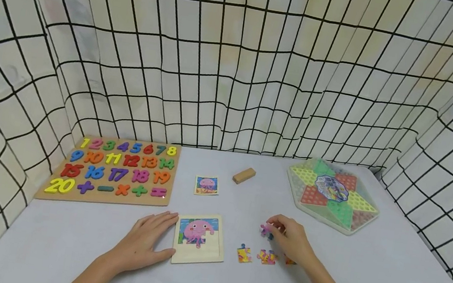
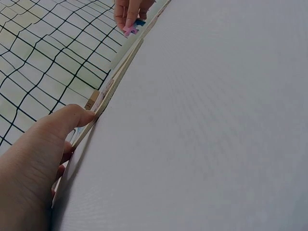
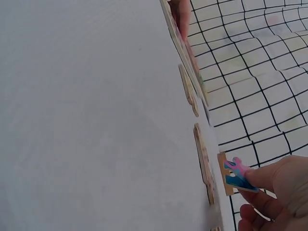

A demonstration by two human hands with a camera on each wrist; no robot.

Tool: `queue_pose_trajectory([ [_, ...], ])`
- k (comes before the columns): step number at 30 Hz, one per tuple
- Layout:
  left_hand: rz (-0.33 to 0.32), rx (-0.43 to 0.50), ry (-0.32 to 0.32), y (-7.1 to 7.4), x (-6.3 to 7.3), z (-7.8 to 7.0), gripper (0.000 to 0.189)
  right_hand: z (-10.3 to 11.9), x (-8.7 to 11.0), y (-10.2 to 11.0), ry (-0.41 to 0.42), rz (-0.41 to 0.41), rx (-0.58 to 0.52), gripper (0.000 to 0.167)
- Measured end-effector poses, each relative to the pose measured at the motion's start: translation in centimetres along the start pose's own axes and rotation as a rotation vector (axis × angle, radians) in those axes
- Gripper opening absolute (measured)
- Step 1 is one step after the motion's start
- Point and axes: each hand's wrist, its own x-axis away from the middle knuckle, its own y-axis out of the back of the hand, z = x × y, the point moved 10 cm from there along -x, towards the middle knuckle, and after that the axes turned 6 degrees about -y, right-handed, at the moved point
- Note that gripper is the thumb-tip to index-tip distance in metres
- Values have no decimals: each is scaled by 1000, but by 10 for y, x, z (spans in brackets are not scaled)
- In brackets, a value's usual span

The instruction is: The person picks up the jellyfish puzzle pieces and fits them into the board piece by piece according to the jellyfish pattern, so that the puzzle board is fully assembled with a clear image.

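A square wooden puzzle tray (image 1: 198, 256) lies in front of me, its picture of a pink octopus partly filled in. My left hand (image 1: 142, 242) rests flat on the table at the tray's left side, with fingers extended and the thumb touching its edge. Between thumb and fingers, my right hand (image 1: 294, 242) pinches a pink and blue jigsaw piece (image 3: 236, 168) above the table, right of the tray. Below that hand lie a yellow jigsaw piece (image 1: 244, 254), a pink and yellow piece (image 1: 266, 257) and an orange piece (image 1: 290, 261) partly hidden by the wrist.
Behind the tray lies a small octopus picture card (image 1: 206, 185), with a wooden block (image 1: 244, 176) to its right. A wooden number board (image 1: 103, 199) stands back left. A hexagonal star-patterned game board (image 1: 333, 195) lies back right. Black netting (image 1: 235, 80) encloses the table.
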Motion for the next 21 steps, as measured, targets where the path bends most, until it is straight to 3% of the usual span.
queue_pose_trajectory([
  [13,4,-1,-9,0,-2,0,77,35,-12,-32,29,96,-40,8],
  [21,6,13,-7,1,-2,-2,76,54,-16,-51,93,169,-43,11],
])
